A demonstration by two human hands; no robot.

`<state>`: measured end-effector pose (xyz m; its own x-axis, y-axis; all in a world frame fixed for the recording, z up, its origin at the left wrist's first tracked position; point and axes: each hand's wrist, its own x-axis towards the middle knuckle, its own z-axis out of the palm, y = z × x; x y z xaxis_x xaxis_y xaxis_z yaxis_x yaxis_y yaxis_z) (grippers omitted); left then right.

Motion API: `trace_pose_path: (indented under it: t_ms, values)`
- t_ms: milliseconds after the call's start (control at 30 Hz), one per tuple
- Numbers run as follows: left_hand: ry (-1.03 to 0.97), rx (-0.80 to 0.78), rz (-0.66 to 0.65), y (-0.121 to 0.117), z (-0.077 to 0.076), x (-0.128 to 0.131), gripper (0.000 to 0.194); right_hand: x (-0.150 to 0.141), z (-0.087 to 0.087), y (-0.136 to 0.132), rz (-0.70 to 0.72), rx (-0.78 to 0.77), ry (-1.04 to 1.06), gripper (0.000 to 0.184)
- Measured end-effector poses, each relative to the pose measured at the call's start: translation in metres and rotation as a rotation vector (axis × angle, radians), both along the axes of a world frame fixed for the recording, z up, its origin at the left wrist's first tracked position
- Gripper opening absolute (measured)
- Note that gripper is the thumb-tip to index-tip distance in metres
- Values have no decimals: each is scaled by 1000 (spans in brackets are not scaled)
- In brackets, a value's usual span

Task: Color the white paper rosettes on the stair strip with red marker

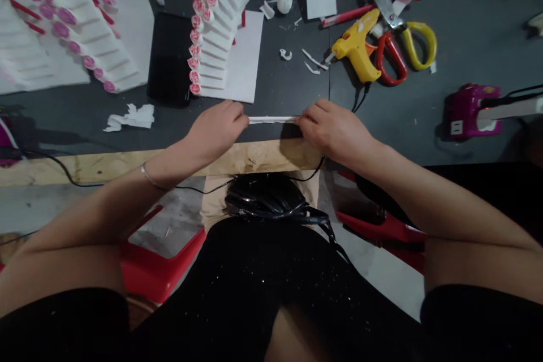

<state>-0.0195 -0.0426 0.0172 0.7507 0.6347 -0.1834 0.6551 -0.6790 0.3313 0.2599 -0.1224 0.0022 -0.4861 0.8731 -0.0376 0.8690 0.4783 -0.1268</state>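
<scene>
A thin white paper strip (272,119) is stretched level just above the near edge of the dark table (275,90). My left hand (218,130) pinches its left end with fingers closed. My right hand (335,130) pinches its right end the same way. A black bag (267,198) rests on my lap below the hands.
A yellow glue gun (357,48) and red-and-yellow scissors (401,34) lie at the back right. White stepped paper pieces with pink and red roses (207,28) fill the back left. A magenta device (469,110) sits right. White scraps (131,117) lie left. A red stool (165,263) stands below.
</scene>
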Motion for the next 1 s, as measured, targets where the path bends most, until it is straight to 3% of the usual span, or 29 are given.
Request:
trace_pose_path:
  t_ms: [133, 233, 333, 433, 600, 667, 800, 1000]
  values:
    - [1, -40, 35, 13, 1, 6, 22, 8, -11, 15, -103, 4, 79, 26]
    - [-34, -87, 45, 23, 1, 10, 18, 9, -14, 27, -159, -76, 116, 15]
    - [-27, -105, 13, 29, 1, 13, 14, 4, -10, 31, -182, -145, 95, 8]
    - [-31, -92, -3, 28, 3, 14, 11, 0, -4, 30, -207, -118, 94, 6]
    - [-141, -146, 124, 22, 7, 12, 6, 10, 12, 40, -312, -157, 421, 7]
    - [-237, -260, 194, 23, 7, 10, 1, 16, 19, 51, -342, -192, 628, 6]
    - [-436, -610, 333, 30, 2, 11, 19, 20, 27, 77, -359, -203, 936, 6]
    - [-658, -1016, 537, 31, -4, 27, 24, 8, 15, 109, -416, -166, 1289, 13]
